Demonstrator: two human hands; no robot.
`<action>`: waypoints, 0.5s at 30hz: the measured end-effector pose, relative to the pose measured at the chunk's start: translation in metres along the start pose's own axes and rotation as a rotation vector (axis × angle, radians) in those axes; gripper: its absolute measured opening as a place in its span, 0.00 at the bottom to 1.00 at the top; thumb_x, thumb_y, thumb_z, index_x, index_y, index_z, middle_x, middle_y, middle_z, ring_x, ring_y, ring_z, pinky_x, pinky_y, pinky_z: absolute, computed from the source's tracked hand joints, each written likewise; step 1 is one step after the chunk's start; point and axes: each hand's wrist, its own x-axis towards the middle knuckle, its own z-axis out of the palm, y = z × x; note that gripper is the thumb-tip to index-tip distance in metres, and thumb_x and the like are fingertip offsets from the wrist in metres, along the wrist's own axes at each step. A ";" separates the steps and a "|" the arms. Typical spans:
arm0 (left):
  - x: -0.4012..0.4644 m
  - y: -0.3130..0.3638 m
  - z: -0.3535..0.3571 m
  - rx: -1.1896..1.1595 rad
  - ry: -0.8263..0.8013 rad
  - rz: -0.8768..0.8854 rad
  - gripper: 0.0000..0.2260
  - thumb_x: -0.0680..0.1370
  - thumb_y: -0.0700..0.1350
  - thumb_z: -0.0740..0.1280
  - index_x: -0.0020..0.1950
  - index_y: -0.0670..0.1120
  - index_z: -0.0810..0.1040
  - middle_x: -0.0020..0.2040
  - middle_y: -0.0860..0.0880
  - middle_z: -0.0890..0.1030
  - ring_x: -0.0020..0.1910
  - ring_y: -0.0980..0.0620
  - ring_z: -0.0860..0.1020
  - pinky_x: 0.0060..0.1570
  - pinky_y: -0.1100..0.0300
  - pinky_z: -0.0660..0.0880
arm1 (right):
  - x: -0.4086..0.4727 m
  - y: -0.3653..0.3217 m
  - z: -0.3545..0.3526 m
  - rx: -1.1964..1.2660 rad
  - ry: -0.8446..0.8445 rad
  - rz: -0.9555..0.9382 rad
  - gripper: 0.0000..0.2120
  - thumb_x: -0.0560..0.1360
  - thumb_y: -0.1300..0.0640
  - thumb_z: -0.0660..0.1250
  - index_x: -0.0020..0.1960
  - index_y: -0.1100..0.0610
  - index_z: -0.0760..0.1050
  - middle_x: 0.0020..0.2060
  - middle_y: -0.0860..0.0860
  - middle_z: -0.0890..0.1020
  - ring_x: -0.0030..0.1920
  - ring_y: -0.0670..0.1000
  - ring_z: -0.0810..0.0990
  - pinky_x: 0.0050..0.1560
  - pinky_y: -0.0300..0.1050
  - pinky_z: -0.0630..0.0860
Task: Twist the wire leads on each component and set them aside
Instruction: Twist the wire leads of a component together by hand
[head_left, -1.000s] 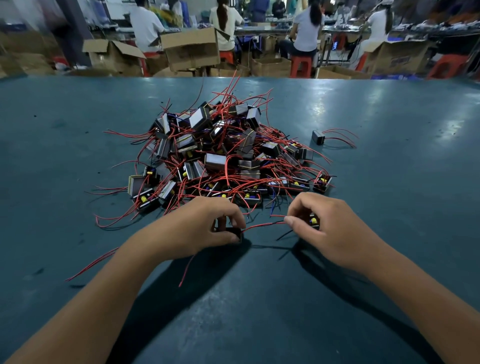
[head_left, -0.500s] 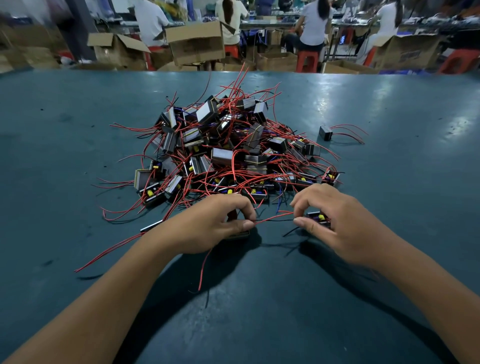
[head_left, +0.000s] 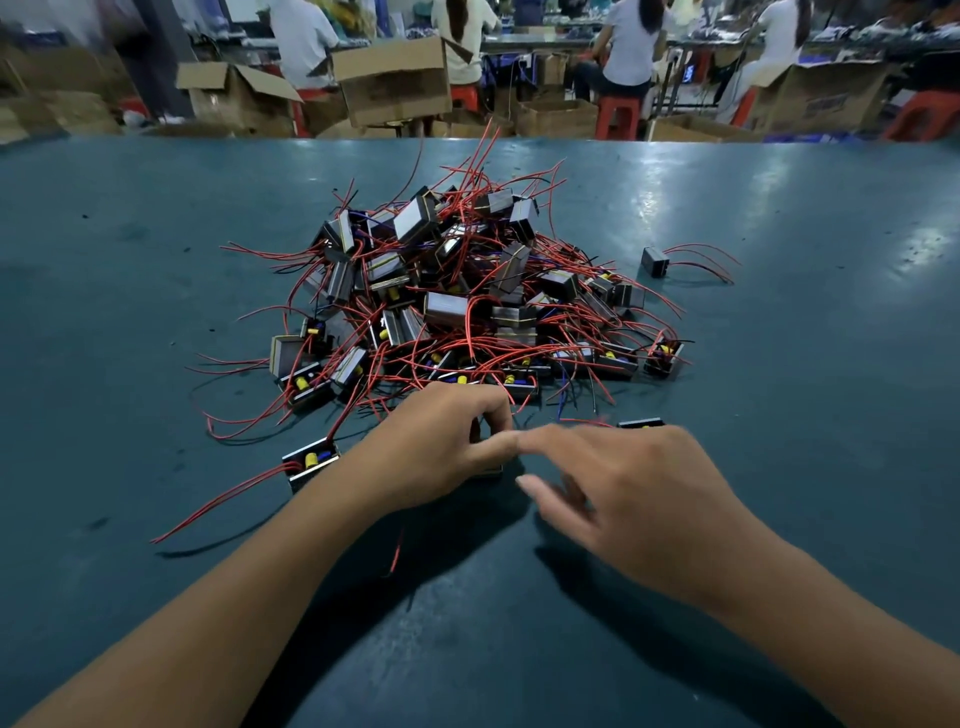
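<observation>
left grip (head_left: 441, 447) still pinches a component (head_left: 485, 470) at frame centre, while right grip (head_left: 618, 483) has released the red leads, fingers spread: twist likely finished.

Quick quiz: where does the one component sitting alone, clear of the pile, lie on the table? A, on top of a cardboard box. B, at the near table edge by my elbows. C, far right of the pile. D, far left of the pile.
C: the lone component lies on the table beyond the right side of the pile, its red leads trailing rightward.
</observation>
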 end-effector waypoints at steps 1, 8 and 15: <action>0.000 0.001 0.000 -0.007 0.019 0.005 0.10 0.80 0.55 0.67 0.43 0.52 0.76 0.37 0.59 0.80 0.29 0.61 0.72 0.30 0.66 0.64 | 0.000 -0.001 0.003 -0.049 -0.054 0.017 0.10 0.78 0.47 0.65 0.53 0.52 0.80 0.30 0.46 0.78 0.27 0.51 0.77 0.23 0.47 0.72; -0.001 0.001 -0.003 -0.037 0.054 -0.011 0.14 0.78 0.59 0.67 0.40 0.51 0.75 0.30 0.56 0.75 0.27 0.60 0.71 0.29 0.65 0.63 | -0.002 0.015 -0.003 -0.031 -0.034 0.164 0.10 0.75 0.45 0.68 0.45 0.52 0.77 0.26 0.43 0.75 0.24 0.51 0.75 0.24 0.45 0.72; -0.002 0.002 0.001 0.013 0.147 -0.044 0.28 0.70 0.73 0.61 0.32 0.47 0.67 0.26 0.55 0.68 0.27 0.56 0.66 0.32 0.57 0.63 | -0.006 0.077 -0.033 0.351 -0.001 0.440 0.05 0.78 0.56 0.69 0.45 0.48 0.74 0.32 0.45 0.79 0.33 0.46 0.76 0.34 0.32 0.69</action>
